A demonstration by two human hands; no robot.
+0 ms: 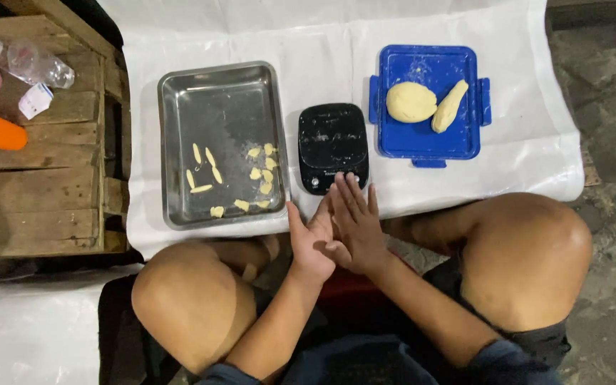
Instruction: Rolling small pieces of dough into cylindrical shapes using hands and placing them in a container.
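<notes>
White plastic sheet (465, 178) spread over rough ground, wooden pallet (37, 178) off to the far left of the hands. Left hand (311, 242) and right hand (354, 224) pressed palm to palm, fingers straight and flat, just short of the sheet's near edge; cannot tell whether anything sits between the palms. Small black digital kitchen scale (332, 146) directly beyond the fingertips, right fingertips overlapping its near edge. Shallow rectangular steel tray (219, 107) up and left of the hands, holding small pale yellow dough pieces (233, 178) in its near half. Blue plastic container lid (429, 135) up and right, carrying a round dough lump (410, 102) and an elongated dough piece (450, 105) side by side.
</notes>
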